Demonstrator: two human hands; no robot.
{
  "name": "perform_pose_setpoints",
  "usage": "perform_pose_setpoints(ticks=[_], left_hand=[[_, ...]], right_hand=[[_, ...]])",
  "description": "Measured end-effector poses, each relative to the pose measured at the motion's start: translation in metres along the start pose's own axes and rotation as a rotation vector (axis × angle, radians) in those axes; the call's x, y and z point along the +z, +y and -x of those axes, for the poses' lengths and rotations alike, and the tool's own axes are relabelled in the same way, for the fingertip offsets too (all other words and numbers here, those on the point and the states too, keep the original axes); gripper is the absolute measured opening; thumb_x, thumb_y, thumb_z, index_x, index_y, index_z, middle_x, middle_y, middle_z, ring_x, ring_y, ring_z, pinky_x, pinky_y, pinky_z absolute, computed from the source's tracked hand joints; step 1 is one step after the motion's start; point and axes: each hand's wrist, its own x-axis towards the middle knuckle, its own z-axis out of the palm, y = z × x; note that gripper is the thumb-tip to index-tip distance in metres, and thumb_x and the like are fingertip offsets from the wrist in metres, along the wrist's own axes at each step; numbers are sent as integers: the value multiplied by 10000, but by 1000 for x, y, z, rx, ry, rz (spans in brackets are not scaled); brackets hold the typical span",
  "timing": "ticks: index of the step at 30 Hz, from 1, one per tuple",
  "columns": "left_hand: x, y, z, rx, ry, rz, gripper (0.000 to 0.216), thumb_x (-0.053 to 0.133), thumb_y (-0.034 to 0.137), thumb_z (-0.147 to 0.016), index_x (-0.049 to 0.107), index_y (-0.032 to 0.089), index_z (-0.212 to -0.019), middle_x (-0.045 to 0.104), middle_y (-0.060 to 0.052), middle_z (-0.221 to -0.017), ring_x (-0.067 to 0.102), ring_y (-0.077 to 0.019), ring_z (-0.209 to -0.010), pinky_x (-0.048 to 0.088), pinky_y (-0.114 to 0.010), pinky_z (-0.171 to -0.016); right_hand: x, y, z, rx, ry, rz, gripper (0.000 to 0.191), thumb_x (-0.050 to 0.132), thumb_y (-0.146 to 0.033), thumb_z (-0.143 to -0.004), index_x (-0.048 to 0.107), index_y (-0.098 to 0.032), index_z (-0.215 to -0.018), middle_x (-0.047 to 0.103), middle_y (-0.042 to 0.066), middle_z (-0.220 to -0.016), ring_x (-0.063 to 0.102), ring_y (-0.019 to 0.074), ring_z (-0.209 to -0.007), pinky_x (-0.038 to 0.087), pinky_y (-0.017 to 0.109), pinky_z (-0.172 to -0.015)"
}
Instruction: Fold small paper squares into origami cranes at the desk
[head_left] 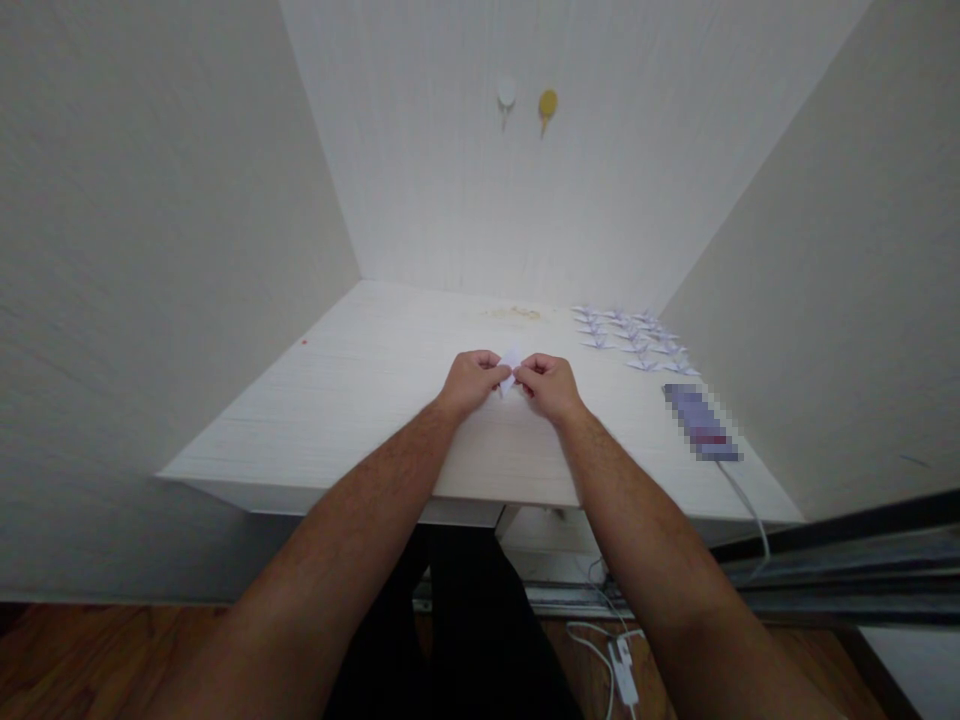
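Between my two hands, just above the white desk [337, 380], is a small folded piece of white paper [509, 360]. My left hand [474, 380] pinches its left side between thumb and fingers. On the opposite side, my right hand [548, 384] is closed with its thumb and fingertips on the paper's right edge. The fingertips nearly meet in front of the paper and cover part of it, so its exact folds cannot be made out. Several white paper cranes [641, 345] stand in rows at the desk's back right.
A pixelated flat device [701, 422] lies at the right with a white cable [746, 500] running off the desk edge. Walls close in on three sides. A white hook [506, 95] and a yellow hook [548, 104] are on the back wall. Below is a power strip [622, 672].
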Motion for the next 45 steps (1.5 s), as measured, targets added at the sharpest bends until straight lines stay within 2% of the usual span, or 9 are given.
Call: perform_pose_setpoints(ticks=[6, 12, 17, 28, 35, 39, 45], left_hand=[[1, 1, -1, -9, -7, 20, 146, 687, 280, -632, 616, 154, -608, 573, 20, -527, 483, -89, -478, 360, -220, -492], [1, 0, -3, -46, 54, 108, 172, 701, 305, -619, 632, 149, -642, 611, -6, -563, 502, -92, -479, 398, -226, -502], [-1, -4, -5, -10, 46, 62, 143, 684, 285, -631, 631, 153, -621, 593, 3, -532, 507, -94, -484, 394, -221, -503], [0, -1, -2, 17, 16, -19, 114, 667, 259, -627, 613, 160, -614, 594, 13, -547, 502, -94, -492, 387, -221, -511], [-2, -1, -3, -15, 53, 39, 118, 663, 254, -621, 598, 156, -608, 566, 20, -503, 489, -92, -465, 372, -219, -495], [0, 0, -3, -43, 18, 79, 124, 670, 255, -609, 601, 156, -641, 570, 30, -525, 480, -89, -452, 363, -219, -478], [-1, 1, -2, -6, 27, 32, 100, 670, 226, -615, 610, 146, -604, 561, 28, -515, 461, -79, -464, 351, -216, -493]], right_hand=[[0, -3, 1, -21, 40, 43, 119, 636, -274, -634, 593, -177, -578, 517, -46, -492, 413, 90, -473, 305, 228, -474], [-1, 0, -1, 28, 75, 1, 132, 642, -292, -633, 600, -177, -583, 515, -48, -472, 406, 89, -442, 312, 230, -465], [0, 2, 0, 41, 38, -36, 168, 668, -331, -637, 606, -177, -610, 536, -40, -495, 417, 88, -444, 320, 230, -466], [-2, -1, -1, -24, 6, 56, 184, 659, -318, -646, 548, -184, -584, 502, -47, -512, 397, 87, -474, 291, 229, -463], [1, 5, -4, 25, -1, -13, 218, 679, -371, -646, 611, -164, -628, 565, -20, -528, 435, 90, -462, 326, 233, -470], [0, 6, -4, 18, -9, 3, 226, 663, -381, -663, 618, -163, -626, 570, -15, -518, 443, 91, -455, 338, 234, -474], [0, 2, -1, 6, -7, 51, 211, 672, -368, -650, 621, -166, -611, 603, -1, -545, 468, 100, -480, 356, 240, -490]])
